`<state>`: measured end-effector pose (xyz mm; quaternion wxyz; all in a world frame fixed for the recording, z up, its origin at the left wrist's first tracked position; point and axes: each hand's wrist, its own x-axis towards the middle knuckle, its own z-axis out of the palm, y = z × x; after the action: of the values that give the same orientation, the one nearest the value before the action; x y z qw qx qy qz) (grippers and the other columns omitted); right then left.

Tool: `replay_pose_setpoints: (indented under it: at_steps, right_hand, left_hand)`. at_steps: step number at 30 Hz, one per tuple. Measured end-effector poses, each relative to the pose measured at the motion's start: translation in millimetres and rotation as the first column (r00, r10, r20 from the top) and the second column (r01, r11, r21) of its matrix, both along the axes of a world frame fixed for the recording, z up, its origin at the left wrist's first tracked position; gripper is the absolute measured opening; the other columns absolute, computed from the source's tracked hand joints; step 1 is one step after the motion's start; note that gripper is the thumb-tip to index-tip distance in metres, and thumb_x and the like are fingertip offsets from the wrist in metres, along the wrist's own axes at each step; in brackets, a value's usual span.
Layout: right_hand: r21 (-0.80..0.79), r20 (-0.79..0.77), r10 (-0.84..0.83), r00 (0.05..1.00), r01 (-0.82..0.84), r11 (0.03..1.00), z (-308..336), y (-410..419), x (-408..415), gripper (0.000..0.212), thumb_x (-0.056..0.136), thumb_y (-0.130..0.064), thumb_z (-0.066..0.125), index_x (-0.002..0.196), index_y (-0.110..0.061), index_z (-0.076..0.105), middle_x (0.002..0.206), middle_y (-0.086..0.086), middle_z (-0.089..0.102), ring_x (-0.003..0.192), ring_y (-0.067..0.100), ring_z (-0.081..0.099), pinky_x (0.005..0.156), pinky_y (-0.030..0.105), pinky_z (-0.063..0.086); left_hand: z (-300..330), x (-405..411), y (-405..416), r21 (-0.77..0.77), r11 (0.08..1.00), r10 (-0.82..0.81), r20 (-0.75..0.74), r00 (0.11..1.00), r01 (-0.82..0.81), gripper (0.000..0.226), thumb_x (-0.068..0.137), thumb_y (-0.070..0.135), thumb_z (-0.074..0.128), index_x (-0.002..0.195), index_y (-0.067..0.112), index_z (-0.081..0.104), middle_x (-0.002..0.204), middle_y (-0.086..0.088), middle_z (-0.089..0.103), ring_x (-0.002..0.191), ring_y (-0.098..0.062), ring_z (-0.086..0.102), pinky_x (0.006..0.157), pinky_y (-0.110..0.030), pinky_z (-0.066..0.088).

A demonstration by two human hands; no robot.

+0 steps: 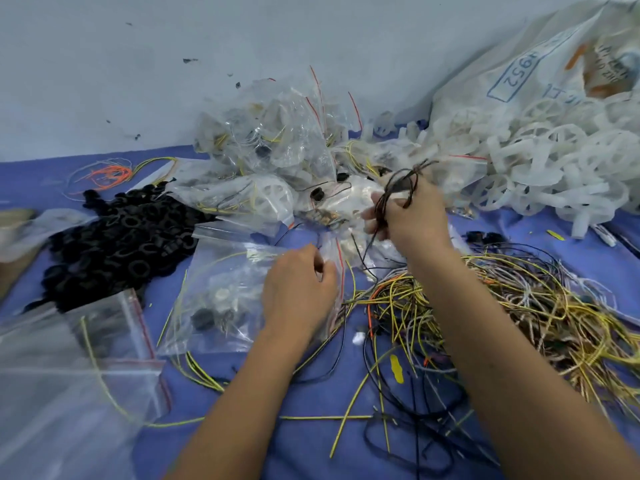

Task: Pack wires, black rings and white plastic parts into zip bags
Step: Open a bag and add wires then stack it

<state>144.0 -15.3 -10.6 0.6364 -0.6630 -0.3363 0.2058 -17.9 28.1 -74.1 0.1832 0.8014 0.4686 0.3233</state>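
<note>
1. Two hands share one bagging step: the right hand (412,216) has its fingers curled round a small bundle of dark wires (398,192), lifted above the table, while the left hand (299,289) pinches the red-striped mouth edge of a zip bag (221,299) lying flat on the blue table cover (41,181).
2. That bag already holds a black ring, a whitish plastic part and a yellow wire, so by my reading the dark wires are the last item for it.
3. Next, the left fingers would need to spread the mouth wide enough, then the right hand must feed in the folded bundle without its trailing ends catching on the lip.
4. Supplies lie close by: a heap of black rings (121,240) to the left, a tangle of loose wires (519,306) under the right forearm, and white plastic wheels (554,157) spilling from a woven sack (519,74) at far right.
5. A mound of filled bags (277,140) rests against the wall; empty bags (69,375) lie at near left.
6. Stray wires cross the open bag's mouth and could be dragged inside.
</note>
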Motion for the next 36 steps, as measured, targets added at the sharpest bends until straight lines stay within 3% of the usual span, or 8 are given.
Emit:
replay_pose_setpoints:
  at_steps: [4,7,11,19,22,25,31,36]
  right_hand:
    - [-0.07,-0.11,0.134,0.985,-0.142,0.987,-22.2,-22.4,-42.6,0.009,0.099,0.001,0.05,0.103,0.007,0.055,0.086,0.029,0.065,0.06,0.024,0.068,0.05,0.027,0.052]
    - [0.1,-0.302,0.232,0.925,-0.212,0.972,-30.9,-31.0,-60.3,0.019,0.09,0.014,0.056,0.086,-0.004,0.058,0.088,0.025,0.061,0.083,0.033,0.067,0.07,0.032,0.061]
    - [0.2,-0.337,0.321,0.885,-0.265,0.943,-41.9,-38.1,-64.9,0.035,0.079,0.015,0.072,0.11,0.002,0.06,0.101,0.023,0.069,0.099,0.031,0.069,0.1,0.042,0.055]
    - [0.27,-0.431,0.208,0.878,-0.094,0.958,-39.2,-40.4,-65.1,0.023,0.091,0.024,0.046,0.093,0.006,0.061,0.079,0.022,0.069,0.088,0.042,0.074,0.082,0.037,0.063]
    - [0.352,-0.466,0.29,0.836,-0.125,0.928,-34.4,-41.0,-63.4,0.013,0.097,0.015,0.05,0.095,0.006,0.06,0.077,0.016,0.071,0.084,0.035,0.075,0.078,0.029,0.061]
    - [0.371,-0.484,0.342,0.805,-0.166,0.914,-31.3,-41.8,-62.4,0.012,0.1,0.002,0.053,0.092,-0.001,0.062,0.073,0.006,0.071,0.071,0.02,0.074,0.068,0.021,0.058]
    - [0.486,-0.592,0.595,0.544,-0.347,0.802,-21.9,-48.7,-75.3,0.052,0.107,-0.035,0.038,0.078,-0.013,0.076,0.077,0.004,0.073,0.07,0.016,0.071,0.058,0.023,0.056]
    - [0.263,-0.485,0.481,0.73,-0.402,0.877,-33.4,-42.4,-91.8,0.046,0.108,-0.033,0.039,0.08,-0.005,0.061,0.092,0.021,0.068,0.082,0.031,0.066,0.076,0.045,0.056]
  left_hand:
    - [2.6,-21.1,-17.4,-0.032,0.997,0.073,0.004,0.997,-0.073,0.036,0.094,0.051,0.057,0.082,0.017,0.054,0.085,-0.007,0.064,0.085,-0.034,0.059,0.073,-0.044,0.049]
    - [2.8,-30.3,-26.6,-0.056,0.994,0.088,-0.011,0.996,-0.089,0.046,0.088,0.065,0.057,0.086,0.019,0.051,0.086,-0.003,0.06,0.086,-0.031,0.058,0.074,-0.045,0.051]
    - [1.8,-36.9,-29.9,-0.051,0.997,0.051,-0.013,0.999,-0.051,0.039,0.081,0.061,0.062,0.084,0.025,0.05,0.085,0.004,0.059,0.087,-0.026,0.057,0.075,-0.041,0.049]
    - [-1.0,-37.2,-26.8,-0.171,0.985,0.017,0.208,0.978,0.019,0.023,0.09,0.023,0.062,0.067,0.022,0.062,0.061,0.008,0.061,0.066,-0.013,0.059,0.063,-0.029,0.043]
    - [0.5,-39.0,-20.7,-0.285,0.959,0.093,0.316,0.944,0.001,0.026,0.09,0.022,0.068,0.064,0.021,0.066,0.061,0.011,0.064,0.062,-0.004,0.058,0.06,-0.017,0.041]
    - [1.3,-40.5,-17.0,-0.355,0.935,0.153,0.379,0.913,-0.009,0.022,0.087,0.024,0.075,0.067,0.016,0.073,0.063,0.008,0.068,0.062,-0.008,0.062,0.066,-0.026,0.051]
    - [2.6,-38.3,-21.0,-0.43,0.9,0.153,0.467,0.871,0.073,0.029,0.085,0.025,0.081,0.061,0.017,0.066,0.052,0.01,0.059,0.05,-0.008,0.053,0.058,-0.024,0.043]
    - [6.8,-41.3,-19.0,-0.518,0.828,0.157,0.579,0.8,0.213,0.024,0.093,0.004,0.061,0.071,0.009,0.068,0.058,-0.009,0.064,0.046,-0.018,0.054,0.049,-0.026,0.042]
